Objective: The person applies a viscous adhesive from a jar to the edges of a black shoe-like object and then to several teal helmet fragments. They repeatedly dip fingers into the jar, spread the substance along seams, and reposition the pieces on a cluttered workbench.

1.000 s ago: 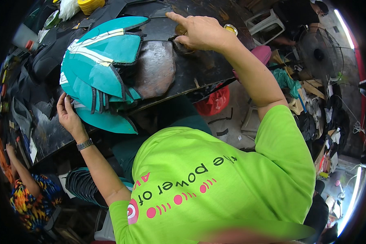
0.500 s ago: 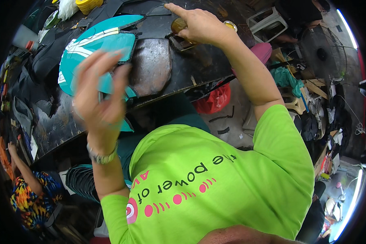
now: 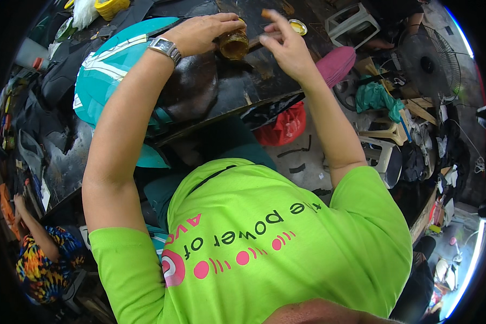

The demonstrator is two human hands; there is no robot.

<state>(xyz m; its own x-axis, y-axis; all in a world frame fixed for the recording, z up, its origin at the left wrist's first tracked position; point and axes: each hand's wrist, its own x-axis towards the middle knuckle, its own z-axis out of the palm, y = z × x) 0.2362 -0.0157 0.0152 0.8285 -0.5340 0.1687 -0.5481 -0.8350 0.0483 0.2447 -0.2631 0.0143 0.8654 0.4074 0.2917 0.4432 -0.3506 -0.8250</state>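
Note:
My left hand (image 3: 204, 33), with a watch on its wrist, is at a small glass jar (image 3: 234, 47) of amber, sticky-looking stuff. Its fingers are closed against the jar's far left side near the mouth. Just right of the jar, my right hand (image 3: 290, 53) is raised with the fingers apart and nothing in them. An orange-brown tint shows on one fingertip. Beyond that hand lies a round lid (image 3: 297, 27) with yellowish residue. Stitched teal pieces with white strips (image 3: 105, 59) lie under and left of my left forearm, beside a dark, worn slab (image 3: 197, 89).
The black worktable (image 3: 264, 89) has its near edge before me. Dark fabric scraps (image 3: 54, 102) cover its left part. A pink padded piece (image 3: 337, 66) juts at the right, near a fan (image 3: 427, 65) and a white stool (image 3: 352, 27). Another person (image 3: 46, 254) works at the lower left.
My left hand has swung from over the teal pieces, away and right, to the jar. My right hand has left the jar and drawn back to the right.

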